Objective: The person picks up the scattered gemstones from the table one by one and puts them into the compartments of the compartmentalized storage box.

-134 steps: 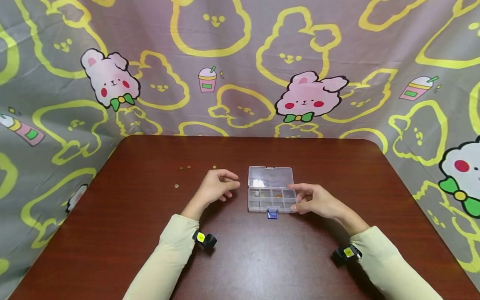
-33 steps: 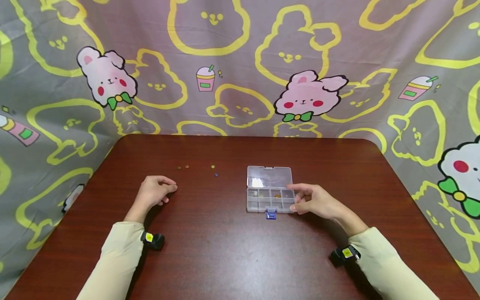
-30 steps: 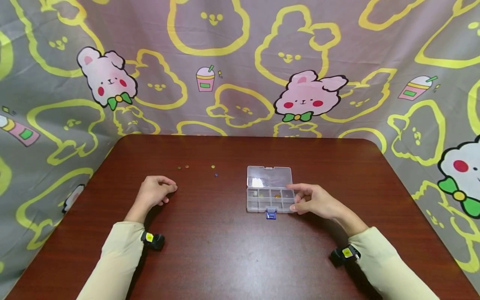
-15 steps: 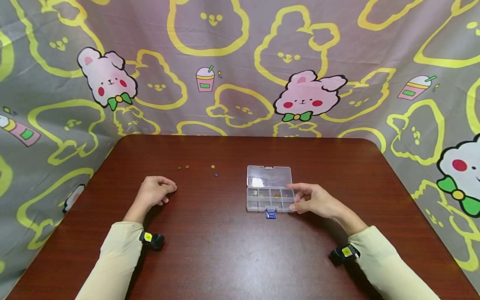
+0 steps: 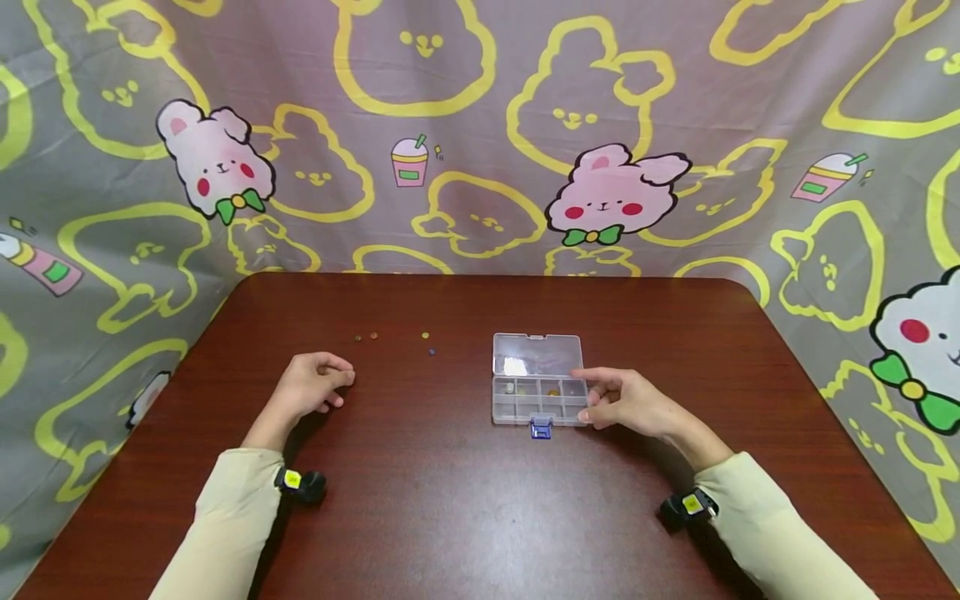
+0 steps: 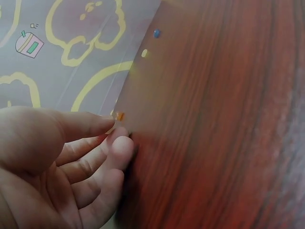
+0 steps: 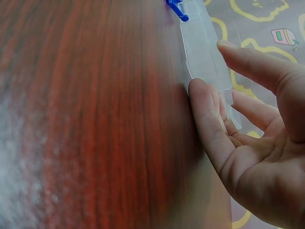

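Observation:
At the table's left, my left hand [image 5: 311,385] holds thumb and index fingertips together low over the wood. They pinch a tiny pale bead [image 6: 111,128], mostly hidden between them. Beyond the fingertips lie a green bead [image 5: 357,337] and an orange bead [image 5: 374,336]. A yellow bead [image 5: 425,335] and a blue bead [image 5: 432,352] lie farther right. My right hand [image 5: 630,403] grips the right end of a clear compartment box [image 5: 528,410], thumb at its front corner and index finger along the back. Its lid [image 5: 537,355] lies folded back.
A blue latch [image 5: 541,429] hangs off the box's front edge. White, yellowish and amber beads [image 5: 553,392] sit in separate back compartments. Dark wooden table [image 5: 480,517] spreads all around, with a patterned cloth [image 5: 480,125] hanging behind its far edge.
Since the oldest frame my left hand has travelled left from beside the box to the bead, uncovering the blue bead. Over the last second both hands stay almost still.

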Tool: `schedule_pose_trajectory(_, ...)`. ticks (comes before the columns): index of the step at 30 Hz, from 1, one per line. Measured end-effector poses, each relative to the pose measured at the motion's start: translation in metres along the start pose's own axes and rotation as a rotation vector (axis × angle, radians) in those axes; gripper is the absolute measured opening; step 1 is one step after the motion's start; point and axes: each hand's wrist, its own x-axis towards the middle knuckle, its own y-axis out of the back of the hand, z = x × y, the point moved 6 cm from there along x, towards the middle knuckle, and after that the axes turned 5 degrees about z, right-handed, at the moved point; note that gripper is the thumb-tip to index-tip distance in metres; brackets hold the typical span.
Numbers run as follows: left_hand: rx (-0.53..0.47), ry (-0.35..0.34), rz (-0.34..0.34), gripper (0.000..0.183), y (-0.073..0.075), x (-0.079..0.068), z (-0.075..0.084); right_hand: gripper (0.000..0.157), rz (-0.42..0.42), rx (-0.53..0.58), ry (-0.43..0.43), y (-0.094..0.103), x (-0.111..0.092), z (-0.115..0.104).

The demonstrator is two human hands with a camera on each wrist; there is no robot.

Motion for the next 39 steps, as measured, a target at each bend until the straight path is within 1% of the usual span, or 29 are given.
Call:
schedule_pose_trajectory(6,-0.022,-0.024,-0.005,0.021,-0.01,-0.001,0.006,0.067,-0.001,-0.016,0.004,0.0,-0.001,0.0)
schedule_pose_trajectory(11,-0.047,-0.05,-0.011,0.021,-0.02,0.0,0.014,0.067,0.001,-0.002,0.009,0.001,-0.001,0.0)
schedule_pose_trajectory(16,-0.076,-0.076,-0.014,0.019,-0.036,0.002,0.026,0.067,0.012,-0.001,0.01,0.002,-0.001,0.0)
schedule_pose_trajectory(18,-0.092,-0.086,-0.02,0.018,-0.046,0.003,0.032,0.067,0.015,-0.004,0.012,0.003,-0.001,0.0)
schedule_pose_trajectory(26,-0.183,-0.115,-0.096,0.018,-0.09,0.001,0.061,0.067,0.008,0.002,0.024,0.0,-0.001,-0.001)
schedule_pose_trajectory(32,-0.211,-0.155,-0.147,0.017,-0.124,-0.002,0.091,0.065,0.016,0.003,0.027,0.0,-0.002,-0.004)
schedule_pose_trajectory(39,-0.241,-0.207,-0.229,0.012,-0.166,-0.009,0.124,0.067,0.013,-0.003,0.027,0.0,-0.002,-0.004)
